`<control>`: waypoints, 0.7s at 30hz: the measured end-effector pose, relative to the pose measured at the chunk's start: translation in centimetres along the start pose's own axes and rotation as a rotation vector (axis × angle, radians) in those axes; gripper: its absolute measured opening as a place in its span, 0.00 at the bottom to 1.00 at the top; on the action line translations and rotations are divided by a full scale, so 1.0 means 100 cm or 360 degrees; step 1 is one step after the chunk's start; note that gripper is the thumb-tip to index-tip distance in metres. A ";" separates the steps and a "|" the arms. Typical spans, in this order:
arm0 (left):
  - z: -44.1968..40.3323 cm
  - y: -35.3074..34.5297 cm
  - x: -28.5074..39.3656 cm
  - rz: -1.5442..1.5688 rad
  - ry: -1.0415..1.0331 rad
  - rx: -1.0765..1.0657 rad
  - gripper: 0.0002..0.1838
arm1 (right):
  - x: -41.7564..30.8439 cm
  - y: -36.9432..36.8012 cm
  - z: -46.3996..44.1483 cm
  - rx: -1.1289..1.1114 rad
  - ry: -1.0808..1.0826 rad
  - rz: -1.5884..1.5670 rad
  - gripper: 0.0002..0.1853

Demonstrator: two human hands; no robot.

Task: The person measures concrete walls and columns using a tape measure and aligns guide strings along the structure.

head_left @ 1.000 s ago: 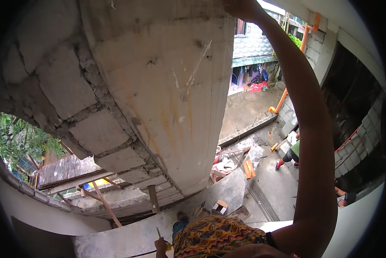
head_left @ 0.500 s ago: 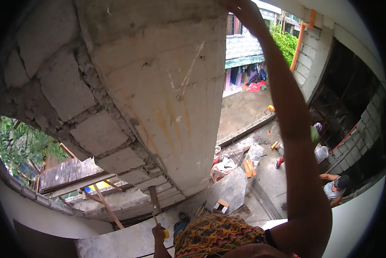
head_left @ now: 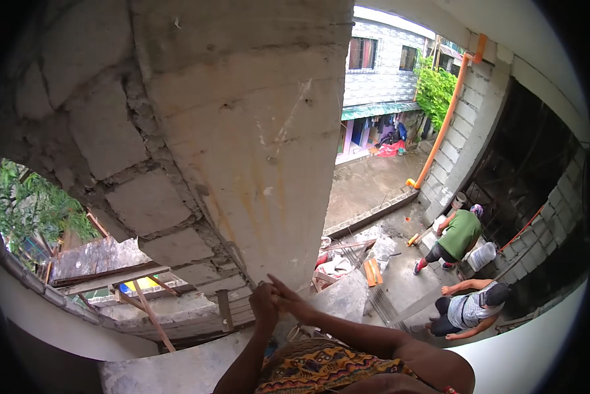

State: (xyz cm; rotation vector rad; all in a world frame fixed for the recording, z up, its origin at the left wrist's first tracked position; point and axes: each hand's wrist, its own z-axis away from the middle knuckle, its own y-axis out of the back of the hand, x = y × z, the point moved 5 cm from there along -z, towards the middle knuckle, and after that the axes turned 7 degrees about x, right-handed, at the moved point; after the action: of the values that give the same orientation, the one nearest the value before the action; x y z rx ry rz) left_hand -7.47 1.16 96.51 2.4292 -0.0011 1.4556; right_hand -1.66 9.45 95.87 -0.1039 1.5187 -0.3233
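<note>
In front of a concrete column [head_left: 269,164], my two hands meet near chest height. My left hand [head_left: 266,305] is closed in a fist, and what it holds is hidden. My right hand [head_left: 294,303] touches it from the right, with fingers stretched toward the column and nothing visible in them. The column face is bare, with brown streaks and white scratches. Along its left side runs a rough joint with a hollow-block wall [head_left: 154,200].
Below right, a person in a green shirt [head_left: 462,233] bends beside white buckets [head_left: 482,256]. Nearer, another person in a striped top [head_left: 469,305] wears a dark cap. Orange pieces [head_left: 372,271] and rubble lie on the floor. An orange pipe [head_left: 449,121] runs down the far wall.
My right arm has come down from high on the column to my left hand. My left hand has risen; the yellow object seen in it earlier no longer shows. Both people below are more visible.
</note>
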 end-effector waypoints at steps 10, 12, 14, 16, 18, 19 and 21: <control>-0.098 -0.014 0.108 0.0701 -0.0204 -0.0364 0.20 | -0.103 0.047 0.033 -0.0007 -0.0201 0.0494 0.18; -0.121 -0.019 0.116 0.0811 -0.0225 -0.0457 0.23 | -0.120 0.058 0.035 0.0000 -0.0215 0.0265 0.19; -0.143 -0.014 0.157 0.0906 -0.0592 -0.0669 0.13 | -0.153 0.067 0.038 0.0119 -0.0189 0.0311 0.17; -0.171 -0.011 0.178 0.0823 -0.0820 -0.0748 0.13 | -0.210 0.056 0.033 0.0225 0.0040 0.0647 0.14; -0.195 -0.007 0.199 0.0803 -0.1283 -0.0803 0.16 | -0.249 0.056 0.028 0.0417 0.0180 0.1110 0.13; -0.207 -0.005 0.204 0.0672 -0.1512 -0.0746 0.18 | -0.271 0.056 0.026 0.0634 0.0349 0.1354 0.11; -0.237 0.005 0.208 0.0552 -0.1838 -0.0610 0.22 | -0.324 0.043 0.026 0.1054 0.0625 0.1840 0.08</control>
State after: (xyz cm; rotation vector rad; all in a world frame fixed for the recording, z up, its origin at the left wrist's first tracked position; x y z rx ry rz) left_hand -17.90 10.19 124.90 2.6082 -0.8752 -0.0642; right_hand 0.91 22.06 126.05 1.3758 1.5274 0.1195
